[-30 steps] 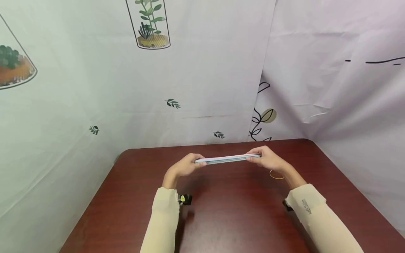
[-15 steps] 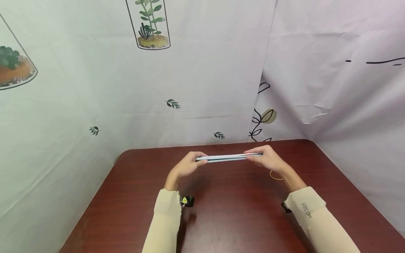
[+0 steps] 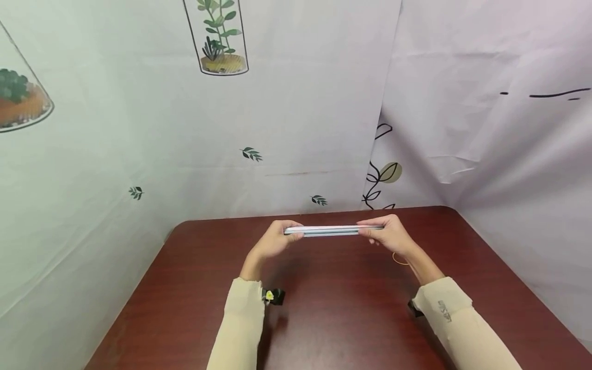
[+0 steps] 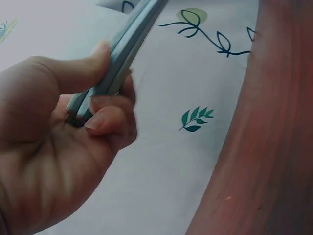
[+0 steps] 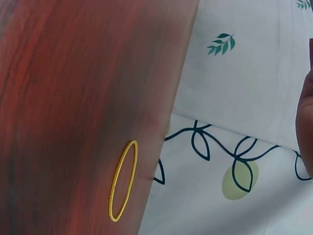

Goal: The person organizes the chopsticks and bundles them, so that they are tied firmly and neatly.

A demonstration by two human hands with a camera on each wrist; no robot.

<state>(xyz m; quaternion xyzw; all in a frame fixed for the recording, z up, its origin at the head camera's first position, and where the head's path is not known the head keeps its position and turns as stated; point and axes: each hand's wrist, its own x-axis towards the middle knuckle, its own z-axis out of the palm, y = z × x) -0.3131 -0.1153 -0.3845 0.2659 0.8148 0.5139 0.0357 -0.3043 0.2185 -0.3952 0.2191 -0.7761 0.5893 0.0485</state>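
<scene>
Item: your right hand (image 5: 305, 127), a strip only, at the right border of your right wrist view, the rest cut off by the frame. Item: one tabletop (image 5: 88, 73), red-brown with darker streaks of grain, taking up the left of your view, its edge running aslant. Item: one thin yellow loop (image 5: 131, 181) (a long, narrow oval from where your camera looks), lying on the tabletop near that edge. Item: one white sheet (image 5: 259, 88) beyond, printed with green leaf sprigs (image 5: 222, 44), a dark line-drawn vine (image 5: 215, 140) and a pale green spot (image 5: 230, 183) overlapping one of the vine's leaves
</scene>
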